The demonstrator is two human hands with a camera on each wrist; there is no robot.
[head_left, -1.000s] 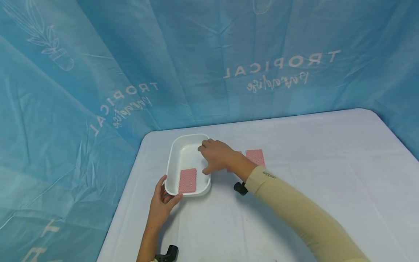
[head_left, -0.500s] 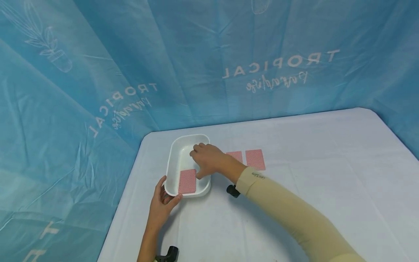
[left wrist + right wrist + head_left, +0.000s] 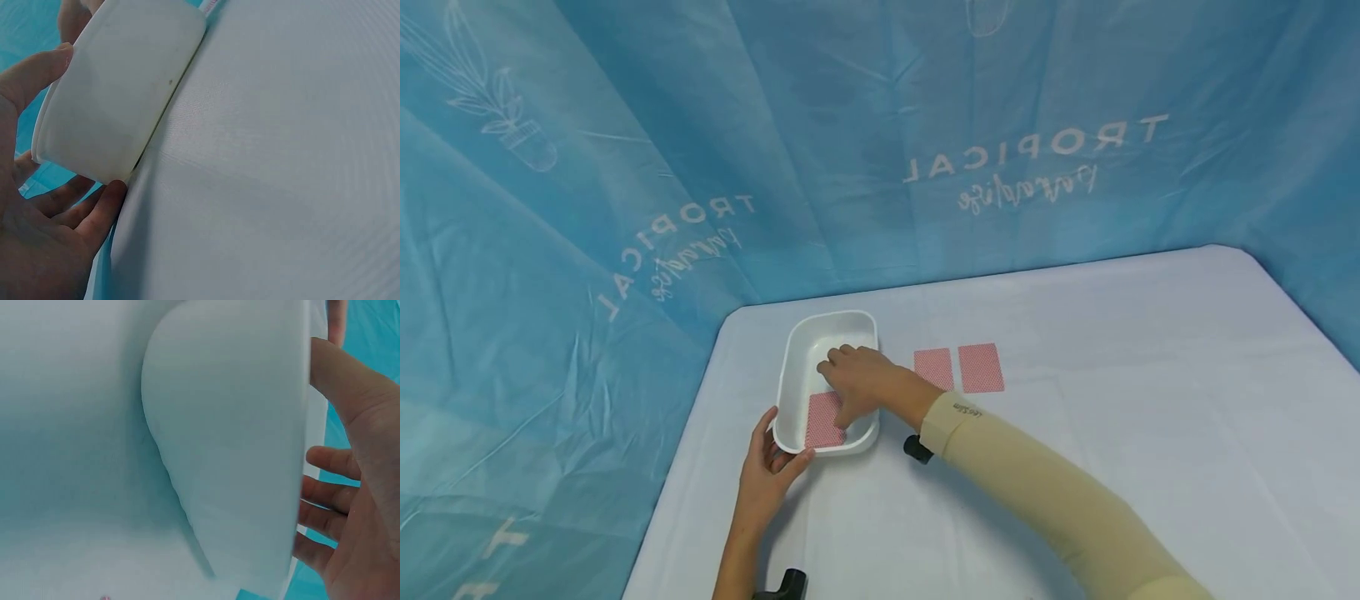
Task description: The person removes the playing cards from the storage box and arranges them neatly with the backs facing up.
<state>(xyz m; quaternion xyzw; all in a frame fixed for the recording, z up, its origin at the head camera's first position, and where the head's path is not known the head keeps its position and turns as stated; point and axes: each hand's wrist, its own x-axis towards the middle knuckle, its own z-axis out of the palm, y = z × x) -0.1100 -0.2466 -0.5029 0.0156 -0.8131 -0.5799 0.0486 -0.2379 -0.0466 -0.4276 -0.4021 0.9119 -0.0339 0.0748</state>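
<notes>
A white plastic tray (image 3: 784,375) with rounded corners stands on the left part of the table, with a red-patterned playing card (image 3: 822,422) face down at its near end. My left hand (image 3: 764,479) holds the tray's near left corner. In the left wrist view the thumb (image 3: 39,74) lies at the rim and the other fingers sit against the wall and lower edge. My right hand (image 3: 859,382) reaches over the right rim into the tray, fingers spread, its thumb overlapping the card. Nothing shows between the right fingers in the right wrist view, where the tray wall (image 3: 231,437) hides the card.
Two more face-down red-patterned cards, a left one (image 3: 933,367) and a right one (image 3: 981,367), lie side by side to the right of the tray. A white cloth covers the table (image 3: 1120,375). A blue printed curtain (image 3: 850,167) hangs behind and to the left.
My right hand has moved left and nearer, deeper over the tray, and its thumb now overlaps the card. The left card on the table is more uncovered. My left hand keeps its hold.
</notes>
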